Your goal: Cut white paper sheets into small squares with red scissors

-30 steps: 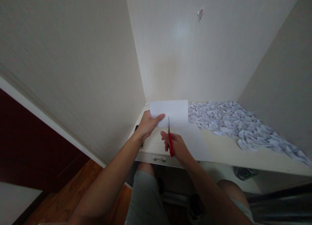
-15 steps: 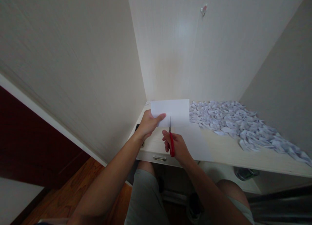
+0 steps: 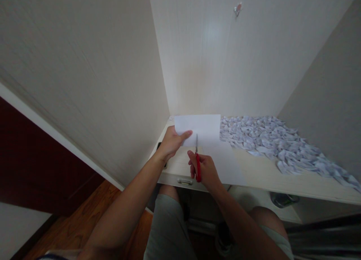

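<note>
My left hand pinches the left side of a white sheet of paper, holding it up above the desk. My right hand grips red-handled scissors, fingers through the handles. The blades point up into the lower edge of the held sheet, near its middle. Another white sheet lies flat on the desk under and to the right of my right hand.
A large heap of small folded white paper pieces covers the back right of the desk. A drawer handle sits below the desk's front edge. A dark phone-like object lies under my left wrist. Walls close in left, behind and right.
Almost nothing differs: the view has shifted slightly, and both hands, the sheet and the scissors keep nearly the same pose, the blades staying in the sheet's lower edge.
</note>
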Demonstrator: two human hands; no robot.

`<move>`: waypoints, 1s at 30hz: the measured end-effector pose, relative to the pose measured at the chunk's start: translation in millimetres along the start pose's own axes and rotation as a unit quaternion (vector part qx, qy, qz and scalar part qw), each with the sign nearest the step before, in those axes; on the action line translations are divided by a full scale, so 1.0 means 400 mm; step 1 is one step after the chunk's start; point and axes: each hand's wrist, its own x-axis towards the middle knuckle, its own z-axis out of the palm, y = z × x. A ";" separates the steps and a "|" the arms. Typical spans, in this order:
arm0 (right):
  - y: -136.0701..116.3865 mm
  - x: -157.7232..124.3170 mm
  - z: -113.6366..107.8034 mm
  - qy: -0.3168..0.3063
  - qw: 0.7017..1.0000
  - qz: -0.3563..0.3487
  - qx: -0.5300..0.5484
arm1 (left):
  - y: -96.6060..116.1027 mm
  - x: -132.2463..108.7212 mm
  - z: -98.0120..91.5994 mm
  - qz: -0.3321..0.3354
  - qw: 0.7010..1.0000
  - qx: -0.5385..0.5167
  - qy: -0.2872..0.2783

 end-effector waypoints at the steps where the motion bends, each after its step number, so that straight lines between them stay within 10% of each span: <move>1: -0.001 -0.001 -0.001 -0.002 1.000 -0.001 -0.008 | -0.001 0.000 -0.001 -0.001 1.000 0.001 0.001; 30: -0.015 -0.007 -0.016 0.023 0.999 -0.008 -0.033 | 0.007 -0.021 0.017 0.012 0.999 0.035 0.004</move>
